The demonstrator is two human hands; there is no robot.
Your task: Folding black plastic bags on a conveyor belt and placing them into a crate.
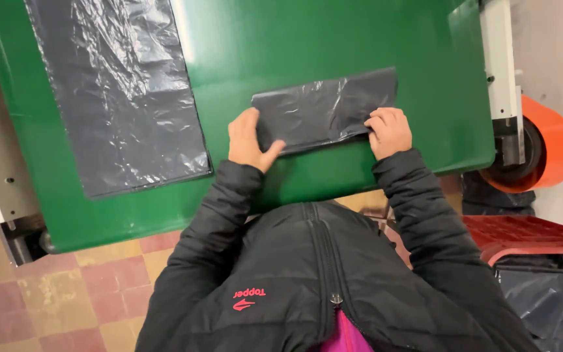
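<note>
Bright green surface point(333, 45) across the upper frame. Dark grey, glossy, crinkled plastic sheet point(122, 91) at upper left; same dark grey on the folded bag point(324, 107) at centre. Black quilted jacket point(320, 274) at bottom, with a small red mark on the chest and a pink strip at the zip. Orange roll point(552, 140) at right, red patterned panel point(529, 234) below it, perhaps embossed. Faded red and yellow checked floor tiles point(66, 300) at lower left.

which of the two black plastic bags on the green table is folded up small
The folded black bag near the table's front edge, held at its ends by the left hand and right hand. The other, the flat black bag, lies spread out, untouched.
</note>
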